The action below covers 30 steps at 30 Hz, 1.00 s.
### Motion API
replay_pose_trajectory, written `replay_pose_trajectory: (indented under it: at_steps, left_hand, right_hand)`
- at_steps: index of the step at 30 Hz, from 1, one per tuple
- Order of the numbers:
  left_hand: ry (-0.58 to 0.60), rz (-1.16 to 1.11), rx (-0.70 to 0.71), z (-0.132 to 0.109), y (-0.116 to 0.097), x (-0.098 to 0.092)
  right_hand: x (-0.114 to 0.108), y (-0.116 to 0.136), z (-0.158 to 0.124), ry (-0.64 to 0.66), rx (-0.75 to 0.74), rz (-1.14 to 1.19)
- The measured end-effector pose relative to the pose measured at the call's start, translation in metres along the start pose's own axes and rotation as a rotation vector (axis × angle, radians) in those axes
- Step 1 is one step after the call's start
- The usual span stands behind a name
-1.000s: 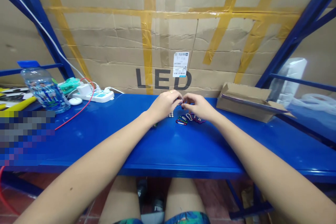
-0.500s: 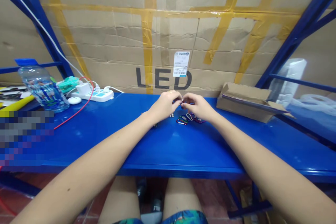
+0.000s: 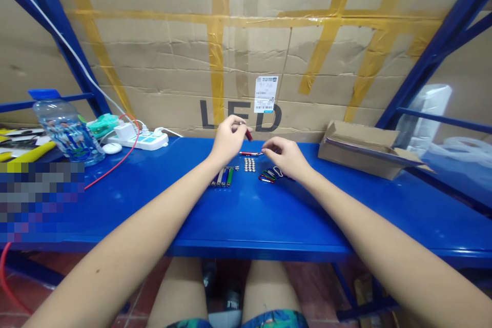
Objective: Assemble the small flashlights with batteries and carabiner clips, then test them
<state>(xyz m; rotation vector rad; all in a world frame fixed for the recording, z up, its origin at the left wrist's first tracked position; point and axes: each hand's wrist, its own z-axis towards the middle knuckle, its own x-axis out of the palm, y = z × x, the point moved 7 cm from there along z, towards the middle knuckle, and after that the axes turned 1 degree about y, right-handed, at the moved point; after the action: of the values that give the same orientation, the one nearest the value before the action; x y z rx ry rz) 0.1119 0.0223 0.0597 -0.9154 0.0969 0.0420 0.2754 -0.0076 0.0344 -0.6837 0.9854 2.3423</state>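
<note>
My left hand (image 3: 228, 141) is raised over the blue table, its fingers closed around a short dark-red tube (image 3: 249, 136) that pokes out below them. My right hand (image 3: 286, 156) has thumb and forefinger bent together at the silver end of a slim red pen-shaped tube (image 3: 249, 154), which lies crosswise at table level. Just in front are small silver button cells (image 3: 249, 165) in tidy rows. Several slim coloured metal tubes (image 3: 224, 178) lie side by side near my left wrist, partly covered by it. Coloured carabiners (image 3: 271, 174) lie under my right hand, some of them hidden.
A blue-capped bottle (image 3: 67, 128) and a white power strip (image 3: 144, 138) with cables stand on the left of the blue table (image 3: 261, 220). An open cardboard box (image 3: 357, 148) sits at right. A large taped carton (image 3: 165, 61) forms the back wall.
My hands, close together before, have parted. The left hand moved up and left with the short red tube. The button cells, coloured tubes and red pen-shaped tube have come into fuller view.
</note>
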Motion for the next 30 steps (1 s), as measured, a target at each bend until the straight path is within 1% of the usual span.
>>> replay_pose_trajectory:
  at_steps: [2, 4, 6, 8, 10, 13, 16, 18, 19, 22, 24, 25, 27, 30]
  left_hand:
    - [-0.083, -0.074, -0.059, 0.006, 0.007, -0.009]
    - [-0.125, -0.091, -0.104, 0.009, 0.013, -0.015]
    - [-0.133, -0.081, -0.133, 0.010, 0.018, -0.018]
    - [-0.122, -0.071, -0.148, 0.009, 0.020, -0.017]
    - [-0.107, -0.073, -0.157, 0.007, 0.019, -0.015]
    - [-0.081, -0.075, -0.165, 0.005, 0.018, -0.012]
    - [-0.029, -0.077, -0.167, 0.003, 0.018, -0.008]
    - [0.024, -0.072, -0.162, 0.002, 0.020, -0.005]
    - [0.055, -0.056, -0.155, 0.001, 0.020, -0.002]
    - [0.153, 0.066, -0.082, -0.004, 0.017, 0.006]
    - [0.217, 0.175, 0.000, -0.009, 0.010, 0.013]
    - [0.244, 0.222, 0.039, -0.011, 0.006, 0.017]
    - [0.294, 0.288, 0.088, -0.017, 0.000, 0.023]
    - [0.341, 0.315, 0.095, -0.022, -0.004, 0.028]
  right_hand:
    - [0.016, 0.011, 0.001, 0.104, -0.092, -0.096]
    - [0.036, 0.023, 0.001, 0.226, -0.188, -0.179]
    - [0.054, 0.033, 0.001, 0.306, -0.253, -0.277]
    - [0.067, 0.038, 0.001, 0.360, -0.281, -0.338]
    - [0.075, 0.040, 0.001, 0.398, -0.285, -0.362]
    - [0.078, 0.041, 0.000, 0.434, -0.293, -0.343]
    - [0.069, 0.043, -0.001, 0.436, -0.304, -0.282]
    - [0.052, 0.038, 0.001, 0.378, -0.256, -0.191]
    - [0.039, 0.034, 0.004, 0.307, -0.216, -0.134]
    - [-0.005, 0.017, 0.008, 0.021, -0.081, -0.002]
    - [-0.022, 0.010, 0.008, -0.091, -0.058, 0.051]
    - [-0.026, 0.009, 0.007, -0.121, -0.057, 0.069]
    - [-0.028, 0.010, 0.006, -0.142, -0.069, 0.092]
    - [-0.023, 0.013, 0.004, -0.130, -0.079, 0.109]
